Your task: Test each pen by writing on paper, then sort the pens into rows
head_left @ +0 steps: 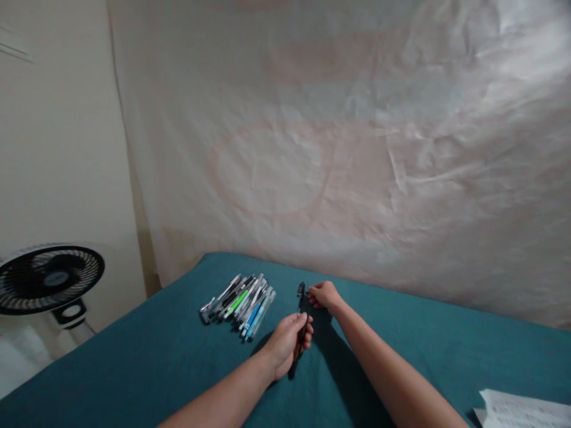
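Observation:
My left hand [288, 342] is wrapped around a long, slim black pen [301, 303], its thumb lying along the barrel. The pen slants upward, with its greyish far end above my fist and its dark lower end below it. Just right of that far end is my right hand [325, 295], fingers curled together in a pinch; whether anything small is between them I cannot make out. To the left of my hands lies a pile of pens [241, 303], mostly clear, black and white, with a green one [236, 303] and a blue one [252, 318] among them.
A teal cloth covers the table [156, 362]. Sheets of paper with writing [526, 410] lie at the near right corner. A black fan [51, 279] stands beyond the left edge, and a pale hanging sheet [334, 148] covers the wall behind.

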`<state>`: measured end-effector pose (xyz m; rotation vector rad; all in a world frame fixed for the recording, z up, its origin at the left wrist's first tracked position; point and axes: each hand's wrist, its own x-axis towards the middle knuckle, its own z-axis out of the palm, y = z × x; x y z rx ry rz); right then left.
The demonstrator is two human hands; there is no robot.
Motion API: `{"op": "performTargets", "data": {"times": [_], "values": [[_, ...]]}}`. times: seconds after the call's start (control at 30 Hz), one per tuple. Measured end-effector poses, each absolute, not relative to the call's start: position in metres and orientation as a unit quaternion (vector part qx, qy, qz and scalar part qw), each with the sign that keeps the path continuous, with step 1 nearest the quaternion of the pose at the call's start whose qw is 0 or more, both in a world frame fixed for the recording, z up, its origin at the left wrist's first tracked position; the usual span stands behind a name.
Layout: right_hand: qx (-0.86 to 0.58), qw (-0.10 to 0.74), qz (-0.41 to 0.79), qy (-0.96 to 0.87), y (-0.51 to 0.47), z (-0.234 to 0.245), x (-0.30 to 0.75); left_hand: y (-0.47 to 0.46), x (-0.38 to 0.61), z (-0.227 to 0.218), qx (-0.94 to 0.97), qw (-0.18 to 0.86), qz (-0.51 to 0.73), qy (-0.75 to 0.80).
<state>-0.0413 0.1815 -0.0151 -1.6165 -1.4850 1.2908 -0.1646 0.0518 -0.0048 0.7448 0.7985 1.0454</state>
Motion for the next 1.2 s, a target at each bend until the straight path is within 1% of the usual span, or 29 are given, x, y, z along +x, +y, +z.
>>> {"op": "performTargets", "data": {"times": [0.1,0.23,0.4,0.5,0.57,0.87,0.93,1.07,1.2], "values": [[-0.565,0.315,0.491,-0.583,0.162,-0.007,-0.036,0.054,-0.166,-0.005,0.29,0.732,0.495,0.366],[-0.497,0.339,0.509,-0.615,0.132,0.002,-0.03,0.056,-0.167,-0.005,0.26,0.705,0.561,0.349],[-0.428,0.307,0.565,-0.635,0.103,0.015,-0.026,0.059,-0.17,0.005,0.321,0.66,0.603,0.312],[-0.372,0.294,0.605,-0.639,0.092,0.021,-0.027,0.059,-0.17,0.012,0.358,0.608,0.626,0.333],[-0.346,0.295,0.61,-0.649,0.088,0.022,-0.03,0.058,-0.17,0.013,0.368,0.589,0.631,0.346],[-0.384,0.324,0.539,-0.676,0.083,0.018,-0.043,0.061,-0.171,0.004,0.404,0.577,0.617,0.351],[-0.429,0.323,0.525,-0.661,0.087,0.02,-0.042,0.063,-0.175,0.003,0.426,0.534,0.617,0.391],[-0.533,0.32,0.479,-0.62,0.11,0.016,-0.038,0.067,-0.186,0.007,0.527,0.374,0.597,0.475],[-0.587,0.314,0.441,-0.602,0.138,0.005,-0.038,0.068,-0.202,0.018,0.692,0.196,0.467,0.515]]}}
